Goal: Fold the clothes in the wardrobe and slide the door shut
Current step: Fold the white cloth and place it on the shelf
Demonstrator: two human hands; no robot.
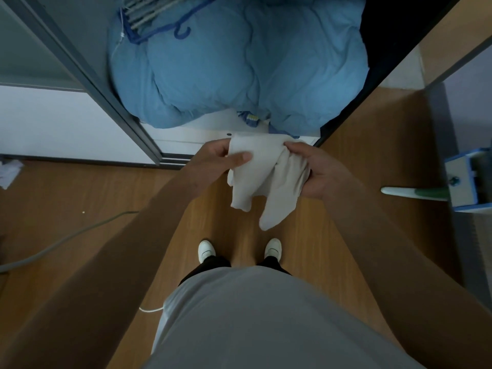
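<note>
Cloth (262,179) held in the air before the open wardrobe (239,123), over the floor. Left hand (221,161) pinches its top left edge; right hand (316,171) grips the bunched right side. Two loose ends hang down toward the feet, long axis vertical; both hands equally near.

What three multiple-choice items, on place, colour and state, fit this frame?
1. Where is the cloth? A on the floor; B held in the air; C on a hanger.
2. What colour is the duvet? A red; B yellow; C blue.
3. How is the door? A open; B shut; C lying flat.
Answers: B, the left hand and right hand grip it; C, its whole bulk is blue; A, the duvet shows uncovered beside it.
</note>
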